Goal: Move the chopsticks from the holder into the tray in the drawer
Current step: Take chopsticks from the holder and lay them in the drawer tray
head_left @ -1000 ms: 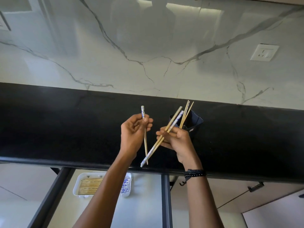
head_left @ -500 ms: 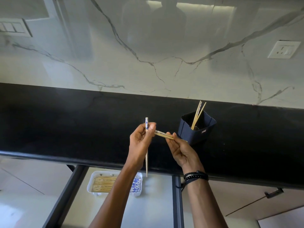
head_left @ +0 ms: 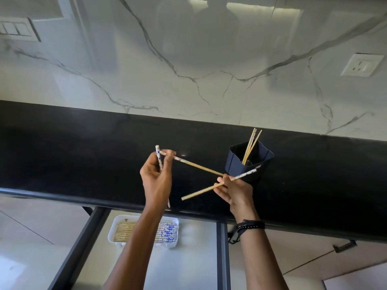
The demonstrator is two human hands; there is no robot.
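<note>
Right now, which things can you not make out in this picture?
- Head view: the left forearm covers the middle of the tray, so its chopsticks cannot be counted.
- The holder wall hides its bottom; only three sticks show above the rim.
- The left hand hides most of its upright stick.
- The drawer front is cut off by the bottom edge.
</note>
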